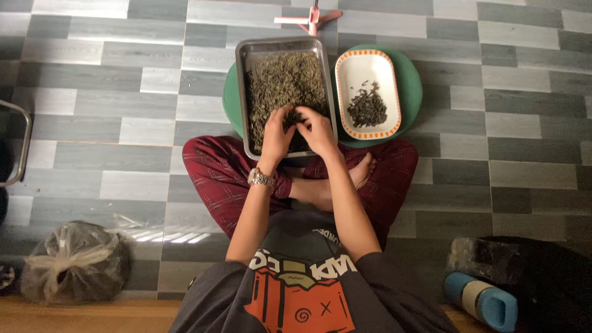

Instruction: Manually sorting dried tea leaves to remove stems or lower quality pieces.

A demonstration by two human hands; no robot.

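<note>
I sit cross-legged on a tiled floor. In front of my knees a rectangular metal tray (244, 92) holds a heap of dry green-brown leaves (283, 80). My left hand (277, 132), a watch on its wrist, and my right hand (316, 128) both rest in the near end of the tray, fingers bent into the leaves. Whether either hand pinches something is hidden. Right of the tray lies a white oval dish with an orange rim (361, 68), holding a small pile of dark leaf bits (367, 108).
Tray and dish rest on a round green platter (412, 86). A pink stand base (311, 20) is at the far edge. A tied plastic bag (74, 262) lies at my left, a blue bottle (484, 301) and dark bag (530, 262) at my right, a metal frame (24, 142) at far left.
</note>
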